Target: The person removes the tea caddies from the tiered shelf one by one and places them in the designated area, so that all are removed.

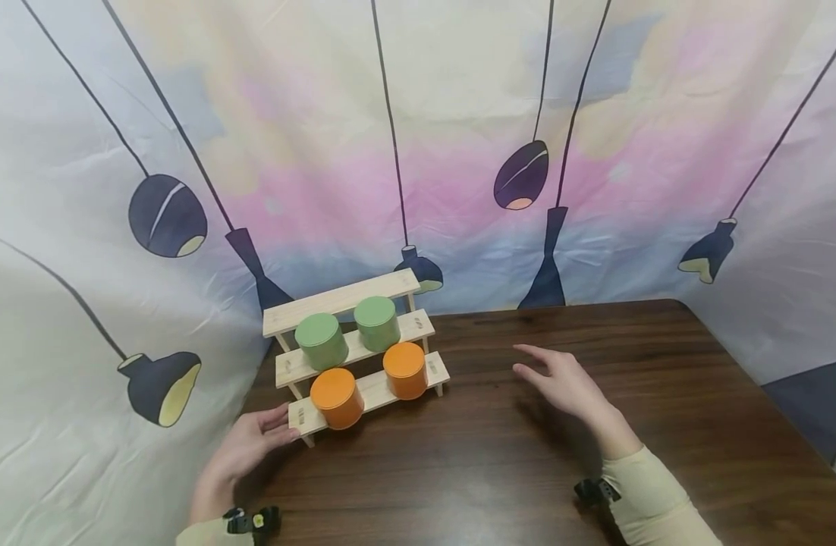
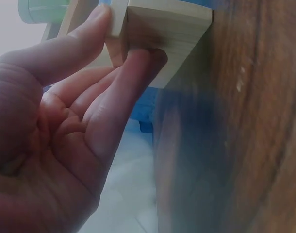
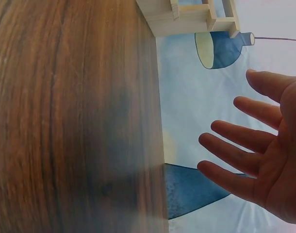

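Note:
A three-tier wooden display stand (image 1: 343,301) stands on the table at the left. My left hand (image 1: 247,444) grips the left end of its lowest step; in the left wrist view the thumb (image 2: 77,46) lies on the board's edge and fingers reach beneath. Two orange canisters (image 1: 337,399) (image 1: 405,371) sit on that lowest step. Behind them, two green canisters (image 1: 321,341) (image 1: 377,324) occupy the middle step, while the top step is bare. Held over the table to the right of the stand, my right hand (image 1: 564,383) has spread fingers and touches nothing.
The dark brown wooden table (image 1: 473,470) extends rightward beneath the right hand. A cloth backdrop (image 1: 459,189) printed with hanging lamps rises behind the table's far edge and along its left side. Each wrist carries a small black device (image 1: 595,491).

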Tool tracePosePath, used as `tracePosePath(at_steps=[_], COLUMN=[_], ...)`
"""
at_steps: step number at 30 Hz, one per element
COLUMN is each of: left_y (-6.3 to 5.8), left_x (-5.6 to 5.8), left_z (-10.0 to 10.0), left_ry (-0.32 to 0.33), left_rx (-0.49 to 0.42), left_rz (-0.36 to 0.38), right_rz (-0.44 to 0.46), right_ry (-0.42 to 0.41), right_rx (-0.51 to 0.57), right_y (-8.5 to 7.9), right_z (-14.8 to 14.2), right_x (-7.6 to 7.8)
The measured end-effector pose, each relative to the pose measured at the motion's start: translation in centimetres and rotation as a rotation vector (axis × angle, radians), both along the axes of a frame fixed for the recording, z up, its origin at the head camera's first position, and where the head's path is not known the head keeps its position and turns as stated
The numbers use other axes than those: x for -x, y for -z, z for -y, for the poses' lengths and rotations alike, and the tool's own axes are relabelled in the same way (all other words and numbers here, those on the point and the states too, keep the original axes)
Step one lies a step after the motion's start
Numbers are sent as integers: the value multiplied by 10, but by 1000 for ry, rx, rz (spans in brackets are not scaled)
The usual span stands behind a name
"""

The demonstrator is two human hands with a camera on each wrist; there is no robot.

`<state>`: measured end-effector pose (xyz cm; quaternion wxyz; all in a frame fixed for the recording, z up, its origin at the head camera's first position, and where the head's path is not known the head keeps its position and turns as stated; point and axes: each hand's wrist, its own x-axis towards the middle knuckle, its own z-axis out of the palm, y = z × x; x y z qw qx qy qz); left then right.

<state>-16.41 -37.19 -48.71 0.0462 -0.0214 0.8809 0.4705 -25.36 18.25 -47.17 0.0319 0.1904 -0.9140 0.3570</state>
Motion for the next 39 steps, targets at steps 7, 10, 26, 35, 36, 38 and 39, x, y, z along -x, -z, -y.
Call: tracePosePath(at_steps=[7,10,26,35,36,38,39], left_y=[1,1,0,-5,-5,-5,-4], left_x=[13,18,25,25,25,24,24], left_z=[-6,-6,-4,-4,-5,-5,-5], left_ry=[35,51,5,-14,-13,-18,-13], left_rx=[-27,-35,76,136,130,111,106], left_rz=[12,12,28,56,56,56,53], right_rz=[-3,1,-3,70,84,110,115], right_ry=[10,13,-12,-137,-145,-152,-156], right_rx=[44,67,149,285,307,352,371], right_y=[2,3,-4,-2,0,2,4], right_z=[3,5,38,96,103,115,122], right_x=[0,0,4,4,4,2,2])
